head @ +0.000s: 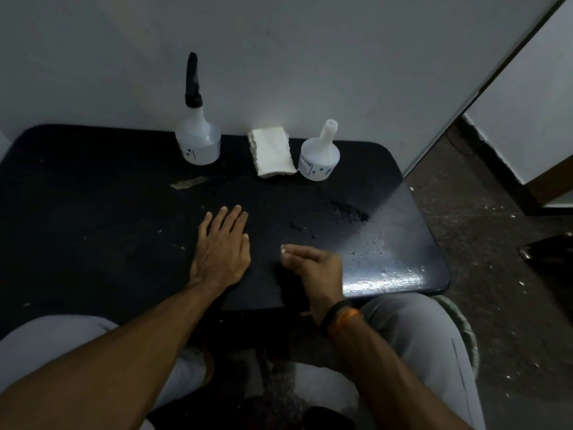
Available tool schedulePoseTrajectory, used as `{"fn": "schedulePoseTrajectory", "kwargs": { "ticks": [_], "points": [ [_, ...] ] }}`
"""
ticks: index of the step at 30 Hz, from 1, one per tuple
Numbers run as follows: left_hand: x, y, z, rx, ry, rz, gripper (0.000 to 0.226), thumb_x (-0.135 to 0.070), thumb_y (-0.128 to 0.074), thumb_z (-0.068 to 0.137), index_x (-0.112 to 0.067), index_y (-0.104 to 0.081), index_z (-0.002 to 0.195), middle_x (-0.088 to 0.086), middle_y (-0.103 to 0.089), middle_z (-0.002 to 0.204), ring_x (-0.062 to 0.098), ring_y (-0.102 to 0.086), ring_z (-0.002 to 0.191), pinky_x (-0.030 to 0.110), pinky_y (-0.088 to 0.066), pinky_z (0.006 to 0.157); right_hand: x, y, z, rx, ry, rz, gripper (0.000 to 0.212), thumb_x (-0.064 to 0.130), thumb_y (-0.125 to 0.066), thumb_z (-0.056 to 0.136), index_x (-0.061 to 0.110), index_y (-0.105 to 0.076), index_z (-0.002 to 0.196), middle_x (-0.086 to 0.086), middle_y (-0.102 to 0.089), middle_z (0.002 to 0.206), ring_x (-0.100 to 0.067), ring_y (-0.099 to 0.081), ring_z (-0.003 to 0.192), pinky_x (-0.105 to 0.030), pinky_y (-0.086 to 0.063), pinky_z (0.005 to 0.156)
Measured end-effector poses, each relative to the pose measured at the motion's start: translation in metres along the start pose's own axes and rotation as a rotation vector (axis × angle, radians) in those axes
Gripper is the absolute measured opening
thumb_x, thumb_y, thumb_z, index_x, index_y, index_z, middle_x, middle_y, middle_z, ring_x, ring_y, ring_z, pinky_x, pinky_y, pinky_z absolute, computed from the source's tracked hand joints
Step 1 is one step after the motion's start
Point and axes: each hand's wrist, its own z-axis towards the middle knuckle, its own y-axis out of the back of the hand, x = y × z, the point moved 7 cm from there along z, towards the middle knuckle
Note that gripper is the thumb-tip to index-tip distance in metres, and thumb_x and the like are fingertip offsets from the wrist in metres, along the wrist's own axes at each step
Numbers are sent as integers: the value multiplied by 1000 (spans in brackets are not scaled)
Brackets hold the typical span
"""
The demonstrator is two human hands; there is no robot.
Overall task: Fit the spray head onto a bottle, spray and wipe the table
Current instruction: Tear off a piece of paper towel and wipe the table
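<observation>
A translucent white bottle [198, 141] with a tall black spray head [192, 80] fitted on its neck stands at the back of the dark table [93, 212]. To its right lies a folded white cloth [273, 152]. Further right stands a second white bottle [319, 158] whose neck is bare. My left hand [221, 249] lies flat on the table near the middle, fingers straight. My right hand [313, 268] rests beside it on its edge, fingers loosely curled, holding nothing. Both hands are well short of the bottles and cloth.
A grey wall [279, 57] rises right behind the table. A scrap of paper or tape [189, 183] lies in front of the left bottle. Droplets and a wet sheen [381, 259] cover the table's right side. A speckled floor [496, 274] lies to the right; my knees are below the front edge.
</observation>
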Motion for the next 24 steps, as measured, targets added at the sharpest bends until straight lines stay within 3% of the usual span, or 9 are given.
{"fn": "schedulePoseTrajectory", "kwargs": {
  "ticks": [3, 7, 12, 18, 21, 24],
  "points": [
    [-1, 1, -1, 23, 6, 4, 54, -32, -32, 99, -16, -38, 150, 1, -33, 160, 21, -23, 149, 44, -12, 123, 12, 24, 5, -12, -153, 336, 19, -12, -66, 80, 1, -77, 88, -13, -78, 91, -20, -75, 87, -27, -61, 81],
    [-2, 2, 2, 127, 17, -6, 54, -32, -33, 102, -17, -29, 154, -1, -23, 163, 20, -15, 152, 43, -5, 124, 33, 52, 9, 23, -270, 605, 18, -8, -67, 82, -8, -72, 100, -17, -75, 100, -23, -73, 96, -27, -60, 83],
    [-35, 24, 14, 213, 61, -70, 56, -35, -32, 103, -14, -24, 155, 5, -17, 165, 25, -15, 151, 46, -10, 123, 59, 84, 14, -18, -235, 516, 16, -8, -72, 81, -5, -71, 97, -15, -73, 100, -20, -71, 89, -28, -57, 88],
    [-140, 39, 26, 324, -160, -97, 58, -38, -34, 103, -14, -23, 155, 6, -18, 164, 25, -17, 151, 45, -17, 121, 63, 160, 19, -173, -160, 373, 20, -12, -69, 81, -8, -68, 100, -17, -71, 89, -22, -69, 81, -31, -59, 82],
    [-209, 34, 26, 374, -304, -98, 58, -38, -36, 103, -14, -27, 154, 6, -23, 163, 25, -22, 149, 44, -20, 120, 45, 219, 14, -271, -160, 293, 15, -14, -70, 76, -4, -71, 87, -14, -67, 75, -20, -64, 63, -27, -59, 59],
    [-274, 27, 20, 433, -442, -95, 56, -38, -38, 102, -15, -30, 153, 6, -28, 161, 23, -26, 148, 43, -22, 119, 17, 277, 5, -378, -177, 184, 21, -16, -69, 71, 3, -68, 62, -15, -60, 66, -19, -53, 48, -22, -46, 38]
  ]
}}
